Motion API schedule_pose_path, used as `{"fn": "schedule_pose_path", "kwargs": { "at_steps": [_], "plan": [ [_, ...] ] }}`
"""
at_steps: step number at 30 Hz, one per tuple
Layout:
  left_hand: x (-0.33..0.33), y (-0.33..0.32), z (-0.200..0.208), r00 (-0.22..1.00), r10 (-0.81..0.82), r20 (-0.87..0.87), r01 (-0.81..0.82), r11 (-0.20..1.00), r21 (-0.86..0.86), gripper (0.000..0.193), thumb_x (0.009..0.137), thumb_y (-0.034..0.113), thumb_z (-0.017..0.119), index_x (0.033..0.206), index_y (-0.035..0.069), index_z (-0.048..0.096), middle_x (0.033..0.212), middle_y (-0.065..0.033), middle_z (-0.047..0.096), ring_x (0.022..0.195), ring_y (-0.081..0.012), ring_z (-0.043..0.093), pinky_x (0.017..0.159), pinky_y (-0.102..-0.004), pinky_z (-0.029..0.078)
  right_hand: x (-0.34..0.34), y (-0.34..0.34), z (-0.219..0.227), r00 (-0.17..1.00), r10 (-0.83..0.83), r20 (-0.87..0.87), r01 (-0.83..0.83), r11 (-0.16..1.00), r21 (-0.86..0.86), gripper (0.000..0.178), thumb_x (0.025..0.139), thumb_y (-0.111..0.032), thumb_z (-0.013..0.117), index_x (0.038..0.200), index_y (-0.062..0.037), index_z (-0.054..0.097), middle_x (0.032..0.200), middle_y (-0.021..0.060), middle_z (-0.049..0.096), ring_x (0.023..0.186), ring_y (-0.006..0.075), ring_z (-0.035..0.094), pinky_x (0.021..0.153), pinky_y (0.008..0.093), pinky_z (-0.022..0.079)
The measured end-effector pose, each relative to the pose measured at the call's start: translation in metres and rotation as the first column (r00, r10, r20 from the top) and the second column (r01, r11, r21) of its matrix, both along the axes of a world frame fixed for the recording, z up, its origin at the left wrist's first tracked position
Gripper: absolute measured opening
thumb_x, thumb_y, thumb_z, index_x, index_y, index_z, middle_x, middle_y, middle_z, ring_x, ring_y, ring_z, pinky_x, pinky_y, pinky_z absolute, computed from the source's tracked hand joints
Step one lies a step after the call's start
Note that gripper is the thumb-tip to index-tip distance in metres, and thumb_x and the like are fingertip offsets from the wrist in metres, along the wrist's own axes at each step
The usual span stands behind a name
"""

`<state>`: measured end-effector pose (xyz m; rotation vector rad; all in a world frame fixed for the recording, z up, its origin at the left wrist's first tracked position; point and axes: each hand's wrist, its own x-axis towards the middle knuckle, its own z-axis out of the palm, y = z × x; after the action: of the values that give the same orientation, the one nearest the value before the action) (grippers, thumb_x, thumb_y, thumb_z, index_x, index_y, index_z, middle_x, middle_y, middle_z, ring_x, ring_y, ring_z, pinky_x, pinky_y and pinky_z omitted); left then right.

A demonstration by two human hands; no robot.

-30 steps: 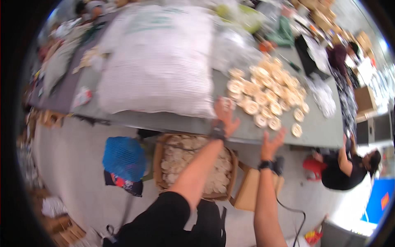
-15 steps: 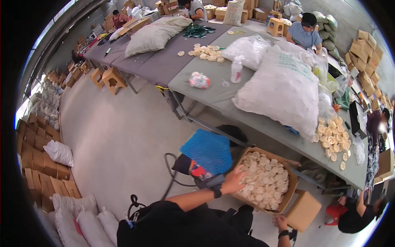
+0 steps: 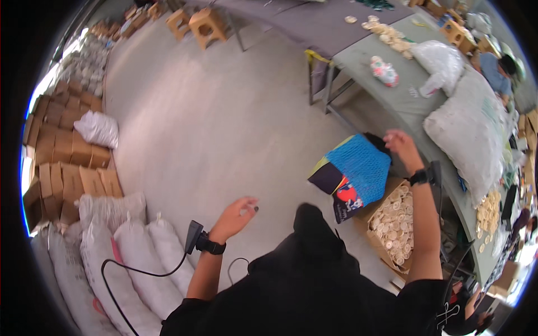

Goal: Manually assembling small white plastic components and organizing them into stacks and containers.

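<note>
My left hand (image 3: 234,218) hangs over the bare concrete floor, its fingers loosely bent and apart, with nothing visible in it. A small dark spot shows at its fingertips, too small to make out. My right hand (image 3: 400,148) is raised near the table's edge, fingers apart and no object in them. Just left of it is a bag covered in blue netting (image 3: 361,165). Below my right hand stands an open cardboard box (image 3: 365,219) full of cream-coloured round pieces (image 3: 392,224). My right forearm hides part of the box.
A long table (image 3: 386,106) runs along the right with a big white sack (image 3: 471,126), a red-and-white bundle (image 3: 384,71) and cream pieces (image 3: 488,215). Stacked cartons (image 3: 70,145) and white sacks (image 3: 134,252) line the left. Stools (image 3: 206,27) stand at the back. People are at the right.
My view has swung left. My left hand has come off the pieces in the box and moved left over the floor. My right hand has risen from beside the box toward the table.
</note>
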<state>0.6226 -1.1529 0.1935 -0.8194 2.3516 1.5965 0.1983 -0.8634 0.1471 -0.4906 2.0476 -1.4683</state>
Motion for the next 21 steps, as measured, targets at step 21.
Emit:
{"fn": "schedule_pose_path", "kwargs": {
  "at_steps": [21],
  "plan": [
    [-0.110, -0.338, -0.244, 0.867, 0.205, 0.454, -0.089, 0.960, -0.264, 0.031, 0.078, 0.032, 0.057, 0.094, 0.007, 0.066, 0.085, -0.0074, 0.066, 0.081, -0.0191, 0.061, 0.077, -0.0330, 0.049, -0.262, -0.311, -0.137, 0.944, -0.323, 0.065, 0.308, 0.937, 0.166, 0.052, 0.089, -0.032, 0.053, 0.131, -0.0049, 0.041, 0.130, 0.0123, 0.048, 0.115, 0.0270, 0.050, 0.095, 0.0385, 0.039]
  ]
}}
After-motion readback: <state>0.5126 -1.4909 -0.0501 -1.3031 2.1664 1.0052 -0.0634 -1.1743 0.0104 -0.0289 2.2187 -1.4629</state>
